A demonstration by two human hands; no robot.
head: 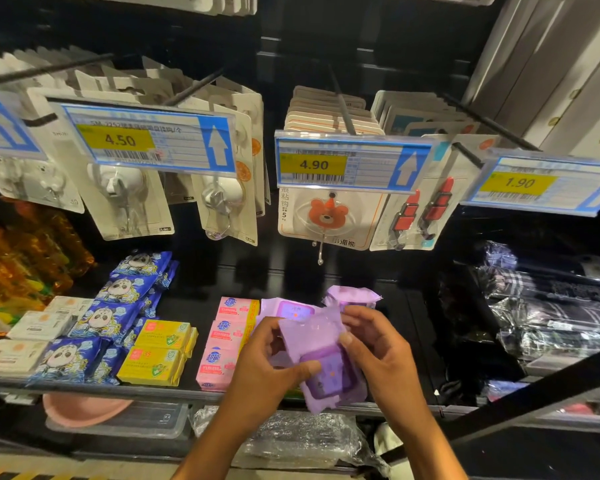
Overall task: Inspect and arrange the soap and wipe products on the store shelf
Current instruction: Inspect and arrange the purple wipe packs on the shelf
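Both hands were nearest the camera, in front of the shelf edge, clamped together on one purple wipe pack (326, 365). The left hand (264, 362) gripped its lower left side with the thumb laid across the front. The right hand (378, 351) held its right edge, thumb pressing the upper part, which was folded or crumpled. The pack was tilted, clear of the shelf (118, 389).

Above the shelf hung rows of carded hooks (125, 202) on black pegs, with price tags reading 4.50 (146, 140), 4.90 (350, 164) and 1.90 (534, 183). Dark plaid wrapped bundles (551, 306) filled the right side of the shelf, and orange packets (21, 258) stood at the far left. Blue panda wipe packs (115, 306) ran in a row from front to back. Right of them lay yellow soap boxes (156, 351), then stacked pink soap boxes (222, 341) just beside the left hand. White soap boxes (32, 327) sat left of the blue packs. Two more purple packs (352, 294) lay behind the hands.
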